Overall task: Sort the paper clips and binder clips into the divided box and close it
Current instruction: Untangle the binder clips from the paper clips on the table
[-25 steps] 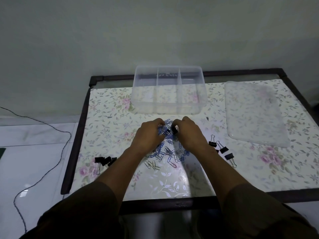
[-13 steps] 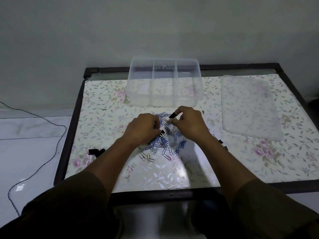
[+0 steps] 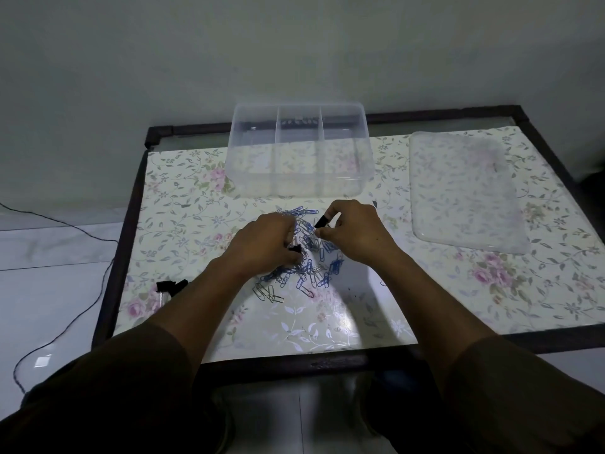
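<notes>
A person's right hand (image 3: pixel 355 231) pinches a black binder clip (image 3: pixel 322 221) above a tangled heap of blue paper clips (image 3: pixel 309 257) at the tabletop's (image 3: pixel 327 329) middle, while the left hand (image 3: pixel 266 245) curls over another dark clip, its grip partly hidden. The divided box (image 3: pixel 299 152) waits open at the far edge, its lid (image 3: pixel 465 191) toward the right edge. Light, slippery wire clips likely snag together; binder clips lift best by their stiff bodies.
</notes>
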### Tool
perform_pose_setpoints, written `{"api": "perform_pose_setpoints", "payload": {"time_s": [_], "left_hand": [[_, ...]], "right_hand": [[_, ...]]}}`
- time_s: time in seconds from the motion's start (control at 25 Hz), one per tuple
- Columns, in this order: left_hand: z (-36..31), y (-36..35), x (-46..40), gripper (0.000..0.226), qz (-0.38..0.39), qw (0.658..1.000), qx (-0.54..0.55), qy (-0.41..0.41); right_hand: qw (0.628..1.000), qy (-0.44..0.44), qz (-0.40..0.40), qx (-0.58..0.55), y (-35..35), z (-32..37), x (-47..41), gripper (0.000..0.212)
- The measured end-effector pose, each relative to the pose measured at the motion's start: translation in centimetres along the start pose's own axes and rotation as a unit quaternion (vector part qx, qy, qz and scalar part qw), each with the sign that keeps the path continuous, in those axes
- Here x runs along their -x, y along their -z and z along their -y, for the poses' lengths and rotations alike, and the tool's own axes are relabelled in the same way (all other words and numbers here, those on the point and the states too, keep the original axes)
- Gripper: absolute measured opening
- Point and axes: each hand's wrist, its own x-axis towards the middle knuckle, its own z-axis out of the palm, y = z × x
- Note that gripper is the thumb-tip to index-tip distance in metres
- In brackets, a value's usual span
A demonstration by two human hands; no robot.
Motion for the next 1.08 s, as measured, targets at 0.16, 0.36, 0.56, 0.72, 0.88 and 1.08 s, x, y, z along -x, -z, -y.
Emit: {"api": "perform_pose_setpoints", "payload": {"time_s": [0.16, 0.36, 0.56, 0.72, 0.88, 1.08], "left_hand": [[0.3, -0.1, -0.1, 0.036, -0.024, 1.0, 0.019, 0.007], [-1.0, -1.1, 0.1, 0.034, -0.029, 0.996, -0.081, 0.017], [-1.7, -0.7, -0.3, 0.017, -0.042, 0.997, -0.056, 0.03], [-2.2, 0.0, -0.3, 0.021, -0.095, 0.995, -0.01, 0.043], [-7.4, -0.6, -0.2, 0.021, -0.049, 0.985, 0.166, 0.014], [-13.9, -4.9, 0.1, 0.015, 0.066, 0.976, 0.208, -0.013]], "right_hand": [[1.0, -0.001, 0.011, 0.002, 0.0, -0.1, 0.0, 0.024], [1.0, -0.013, 0.015, 0.006, 0.1, -0.1, 0.3, 0.024], [0.992, -0.069, 0.05, -0.092, 0.6, -0.3, 1.0, 0.024], [0.974, -0.11, 0.072, -0.183, 2.3, -1.2, 1.5, 0.016], [0.98, -0.126, 0.037, -0.147, 5.8, -3.4, 3.4, 0.009], [0.992, -0.103, 0.001, 0.066, 8.3, -6.5, 4.8, 0.016]]}}
